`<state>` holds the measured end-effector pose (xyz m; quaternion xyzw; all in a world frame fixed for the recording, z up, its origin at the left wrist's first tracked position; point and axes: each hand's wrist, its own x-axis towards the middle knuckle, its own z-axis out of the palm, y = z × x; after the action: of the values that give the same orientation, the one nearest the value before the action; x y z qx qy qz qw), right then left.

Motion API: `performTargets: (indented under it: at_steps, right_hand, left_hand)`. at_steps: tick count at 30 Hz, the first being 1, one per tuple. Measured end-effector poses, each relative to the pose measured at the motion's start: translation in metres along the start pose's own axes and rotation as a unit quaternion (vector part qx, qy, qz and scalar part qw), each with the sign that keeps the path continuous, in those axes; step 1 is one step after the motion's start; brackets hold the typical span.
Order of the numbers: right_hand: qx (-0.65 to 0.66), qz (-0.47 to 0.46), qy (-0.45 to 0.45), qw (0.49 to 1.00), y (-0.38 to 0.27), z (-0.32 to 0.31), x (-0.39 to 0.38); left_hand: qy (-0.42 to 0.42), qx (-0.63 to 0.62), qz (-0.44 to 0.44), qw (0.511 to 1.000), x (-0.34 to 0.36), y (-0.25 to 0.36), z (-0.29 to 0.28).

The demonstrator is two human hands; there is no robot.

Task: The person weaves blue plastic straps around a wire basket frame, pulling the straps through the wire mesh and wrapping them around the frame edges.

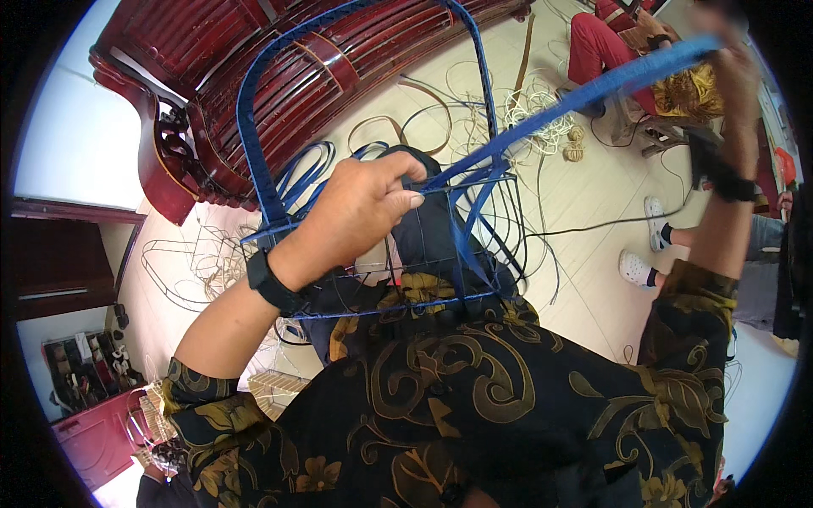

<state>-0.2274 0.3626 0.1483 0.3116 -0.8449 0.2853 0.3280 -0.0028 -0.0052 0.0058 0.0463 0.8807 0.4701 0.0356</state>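
Observation:
On my lap sits a wire basket frame point(385, 315), its edges partly wrapped in blue strip. A tall blue-wrapped handle point(246, 127) arches up from it. My left hand point(351, 207) pinches the frame's upper rim, thumb and forefinger closed near the point where a long blue strip point(559, 110) leaves the wire. The strip runs taut up to the right, where my right hand point(735, 85), raised and a little blurred, grips its far part. Loose blue strip ends point(464, 245) hang inside the frame. Dark wristbands circle both my wrists.
A dark red wooden bench point(296, 76) stands ahead. Tangled pale cord point(542, 118), a twine bundle point(574, 146) and wire frames point(190, 262) lie on the tiled floor. Another person in red trousers point(601, 51) sits far right; someone's white clogs point(635, 269) show at right.

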Motion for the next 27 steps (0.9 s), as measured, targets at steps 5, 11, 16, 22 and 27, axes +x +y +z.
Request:
performTargets:
  at_steps: [5,11,16,22,27]
  right_hand:
    - [-0.152,0.075,0.094,0.981,0.107,-0.125,-0.03]
    - [-0.316,0.167,0.075,0.931,0.201,-0.206,-0.078]
    - [-0.377,0.183,-0.079,0.905,0.199,-0.174,-0.086]
    - [0.043,0.0,-0.363,0.931,0.061,0.003,-0.07]
    - [0.218,-0.071,-0.497,0.837,-0.048,0.133,-0.079]
  left_hand:
    - [-0.134,-0.138,-0.163,0.968,0.013,0.0,-0.018]
    - [-0.08,-0.155,-0.157,0.972,0.009,-0.002,-0.013]
    - [-0.063,-0.175,-0.182,0.965,0.011,0.004,-0.009]
    - [-0.024,-0.168,-0.17,0.971,0.007,0.01,-0.002]
    - [0.0,-0.152,-0.147,0.977,-0.002,0.003,-0.002]
